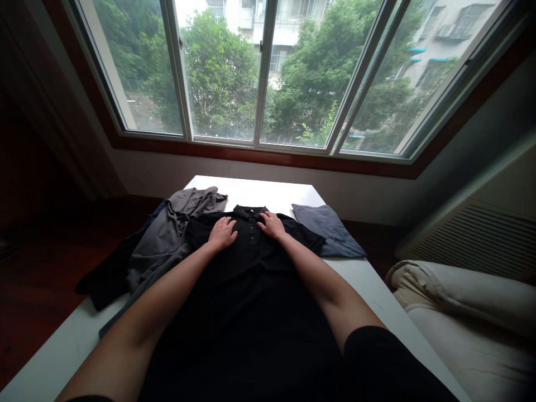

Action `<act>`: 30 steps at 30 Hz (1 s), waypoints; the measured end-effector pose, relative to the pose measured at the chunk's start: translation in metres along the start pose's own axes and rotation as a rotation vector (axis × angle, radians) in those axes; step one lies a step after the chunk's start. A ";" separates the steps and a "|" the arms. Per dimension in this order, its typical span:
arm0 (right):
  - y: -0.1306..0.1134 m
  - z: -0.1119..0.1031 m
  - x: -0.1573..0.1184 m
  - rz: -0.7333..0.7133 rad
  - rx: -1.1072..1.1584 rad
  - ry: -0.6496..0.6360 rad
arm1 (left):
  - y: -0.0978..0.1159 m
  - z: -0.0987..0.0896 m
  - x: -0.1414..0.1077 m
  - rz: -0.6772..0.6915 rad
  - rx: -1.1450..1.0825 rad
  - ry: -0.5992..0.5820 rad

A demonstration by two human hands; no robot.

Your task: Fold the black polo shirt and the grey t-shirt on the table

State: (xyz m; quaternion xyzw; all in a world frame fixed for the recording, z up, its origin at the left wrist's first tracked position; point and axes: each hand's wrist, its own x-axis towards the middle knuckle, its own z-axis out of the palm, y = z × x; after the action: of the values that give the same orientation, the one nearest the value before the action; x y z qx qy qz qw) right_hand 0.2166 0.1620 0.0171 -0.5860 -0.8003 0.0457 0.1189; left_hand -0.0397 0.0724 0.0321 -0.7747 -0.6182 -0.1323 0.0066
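On the white flat-topped table (pixel 256 188), resting left hand (pixel 223 233) and right hand (pixel 273 225) with loosely spread fingers, flanking the placket (pixel 252 229) of the black fabric polo shirt (pixel 253 271), running lengthwise toward the table's far end.

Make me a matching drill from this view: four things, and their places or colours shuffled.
1. left hand
2. blue-grey garment
3. grey clothing
4. table

A. white, under the clothes
B. on the black shirt, left of its buttons
C. crumpled, at the black shirt's left
D. folded, at the black shirt's right

Pairs: 1-B, 2-D, 3-C, 4-A
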 end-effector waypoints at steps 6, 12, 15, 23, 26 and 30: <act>0.022 0.011 0.005 0.073 0.003 -0.164 | 0.010 0.027 0.036 -0.179 -0.039 -0.204; 0.031 0.014 0.025 0.119 -0.014 -0.188 | 0.006 0.040 0.064 -0.177 -0.046 -0.242; 0.036 0.014 0.033 0.127 -0.018 -0.198 | 0.000 0.043 0.077 -0.153 -0.040 -0.235; 0.038 0.008 0.045 0.100 0.018 -0.166 | -0.003 0.043 0.093 -0.134 -0.061 -0.203; 0.039 -0.004 0.042 0.076 0.050 -0.160 | -0.001 0.035 0.089 -0.132 -0.061 -0.206; 0.059 -0.032 0.025 0.034 0.037 -0.011 | 0.009 0.024 0.077 -0.110 -0.051 -0.177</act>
State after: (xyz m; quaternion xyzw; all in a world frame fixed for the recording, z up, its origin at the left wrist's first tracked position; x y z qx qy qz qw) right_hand 0.2724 0.2018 0.0386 -0.5967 -0.7900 0.0657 0.1243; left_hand -0.0109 0.1482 0.0263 -0.7482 -0.6545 -0.0792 -0.0749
